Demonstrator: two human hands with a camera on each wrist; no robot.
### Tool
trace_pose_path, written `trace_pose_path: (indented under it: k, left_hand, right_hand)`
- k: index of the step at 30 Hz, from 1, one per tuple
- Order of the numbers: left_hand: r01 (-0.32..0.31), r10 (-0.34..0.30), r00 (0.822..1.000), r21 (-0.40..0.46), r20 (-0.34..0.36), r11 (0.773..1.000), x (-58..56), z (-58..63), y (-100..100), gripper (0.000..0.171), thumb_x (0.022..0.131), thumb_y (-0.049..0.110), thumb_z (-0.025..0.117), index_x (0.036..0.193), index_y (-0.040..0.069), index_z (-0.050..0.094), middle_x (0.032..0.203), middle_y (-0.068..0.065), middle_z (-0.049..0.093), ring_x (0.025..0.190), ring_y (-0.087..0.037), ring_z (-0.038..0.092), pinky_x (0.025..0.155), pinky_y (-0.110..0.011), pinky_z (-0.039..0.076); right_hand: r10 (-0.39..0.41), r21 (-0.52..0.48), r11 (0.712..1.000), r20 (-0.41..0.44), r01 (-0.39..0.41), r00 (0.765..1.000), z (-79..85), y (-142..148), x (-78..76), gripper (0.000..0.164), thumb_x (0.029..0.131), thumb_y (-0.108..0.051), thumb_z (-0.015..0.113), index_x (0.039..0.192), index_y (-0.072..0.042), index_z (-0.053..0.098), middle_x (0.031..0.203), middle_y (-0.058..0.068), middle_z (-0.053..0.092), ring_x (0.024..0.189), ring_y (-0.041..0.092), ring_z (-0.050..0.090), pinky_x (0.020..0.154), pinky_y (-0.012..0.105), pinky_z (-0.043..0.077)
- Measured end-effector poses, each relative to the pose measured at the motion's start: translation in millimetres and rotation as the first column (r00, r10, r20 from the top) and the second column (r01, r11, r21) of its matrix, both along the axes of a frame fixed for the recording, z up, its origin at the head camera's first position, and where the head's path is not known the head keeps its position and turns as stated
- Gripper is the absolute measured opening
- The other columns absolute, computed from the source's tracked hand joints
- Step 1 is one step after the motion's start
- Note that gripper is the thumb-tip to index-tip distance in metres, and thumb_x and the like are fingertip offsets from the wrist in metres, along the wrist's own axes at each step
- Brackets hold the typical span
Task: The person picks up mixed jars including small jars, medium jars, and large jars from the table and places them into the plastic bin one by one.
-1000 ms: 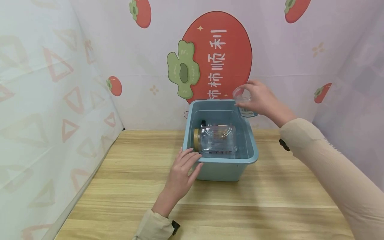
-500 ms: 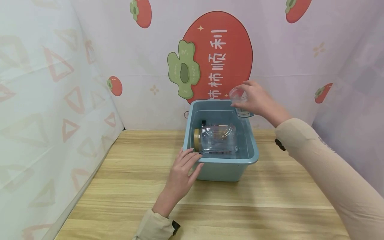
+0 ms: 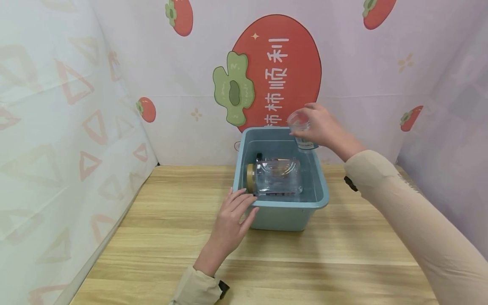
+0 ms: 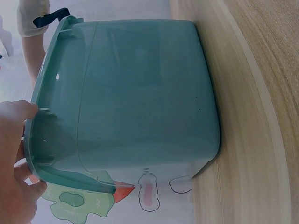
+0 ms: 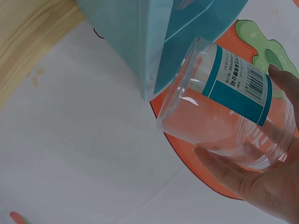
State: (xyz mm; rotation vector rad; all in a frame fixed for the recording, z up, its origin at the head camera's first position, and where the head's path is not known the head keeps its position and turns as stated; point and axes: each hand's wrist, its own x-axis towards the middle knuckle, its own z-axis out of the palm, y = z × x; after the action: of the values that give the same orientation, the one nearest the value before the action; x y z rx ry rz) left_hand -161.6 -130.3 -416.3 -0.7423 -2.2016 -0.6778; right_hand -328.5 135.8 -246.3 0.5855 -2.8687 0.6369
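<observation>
In the head view my right hand (image 3: 324, 127) holds a clear plastic jar (image 3: 305, 142) above the far right corner of a blue-grey plastic bin (image 3: 282, 218). The jar (image 5: 210, 121) tilts, carries a teal-and-white label with a barcode, and has its ringed end in the hand; thumb and fingers stand on opposite sides of it. My left hand (image 3: 227, 220) rests on the bin's near left corner, fingers fairly straight over the rim. Inside the bin a larger clear jar (image 3: 278, 178) with a gold lid (image 3: 250, 178) lies on its side.
Beneath the larger jar are dark items, partly hidden. The bin stands on a wooden table (image 3: 171, 237) against a printed cloth backdrop (image 3: 194, 76). A patterned white cloth (image 3: 45, 161) hangs on the left.
My right hand has moved slightly left with the small jar, bringing it further over the bin. The left hand and the bin stay where they were.
</observation>
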Motion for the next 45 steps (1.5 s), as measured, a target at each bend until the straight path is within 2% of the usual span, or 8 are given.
trace_pose_path:
  k: [8, 18, 26, 45]
  left_hand:
    - [0.003, -0.003, 1.000, 0.000, -0.003, 1.000, 0.2, 0.2, 0, 0.024, 0.094, 0.009, 0.079, 0.117, 0.003, 0.075, 0.117, -0.008, 0.077, 0.127, -0.033, 0.065, 0.115, -0.064, 0.045]
    - [0.011, -0.011, 1.000, 0.004, -0.014, 1.000, 0.1, 0.5, 0, 0.023, 0.094, 0.008, 0.079, 0.116, 0.002, 0.075, 0.116, -0.009, 0.077, 0.125, -0.034, 0.066, 0.112, -0.066, 0.047]
    - [0.014, -0.014, 1.000, 0.008, -0.018, 1.000, 0.0, 0.0, 0, 0.023, 0.094, 0.009, 0.079, 0.116, 0.003, 0.075, 0.116, -0.008, 0.077, 0.126, -0.034, 0.065, 0.111, -0.067, 0.047]
    - [0.011, -0.011, 1.000, 0.003, -0.001, 1.000, -1.0, -0.7, -1, 0.024, 0.094, 0.010, 0.080, 0.117, 0.003, 0.075, 0.117, -0.008, 0.076, 0.127, -0.034, 0.064, 0.115, -0.065, 0.044]
  right_hand:
    - [0.010, -0.015, 1.000, -0.017, -0.010, 1.000, -3.5, -4, -2.6, 0.066, 0.093, -0.026, 0.082, 0.148, 0.000, 0.056, 0.159, 0.027, 0.039, 0.145, 0.046, 0.039, 0.114, 0.066, 0.044]
    - [0.003, -0.022, 1.000, 0.005, -0.002, 1.000, -5.0, -10, -3.6, 0.068, 0.094, -0.027, 0.081, 0.150, -0.001, 0.053, 0.159, 0.027, 0.039, 0.142, 0.047, 0.041, 0.112, 0.067, 0.047]
    - [0.015, -0.012, 1.000, 0.003, -0.015, 1.000, -5.7, -14, -5.2, 0.068, 0.094, -0.028, 0.081, 0.150, -0.001, 0.054, 0.160, 0.027, 0.038, 0.144, 0.048, 0.041, 0.115, 0.066, 0.044]
    - [0.013, -0.028, 1.000, 0.028, -0.012, 1.000, -9.3, -26, -7.9, 0.070, 0.093, -0.028, 0.082, 0.152, -0.004, 0.053, 0.162, 0.025, 0.037, 0.143, 0.046, 0.042, 0.113, 0.066, 0.047]
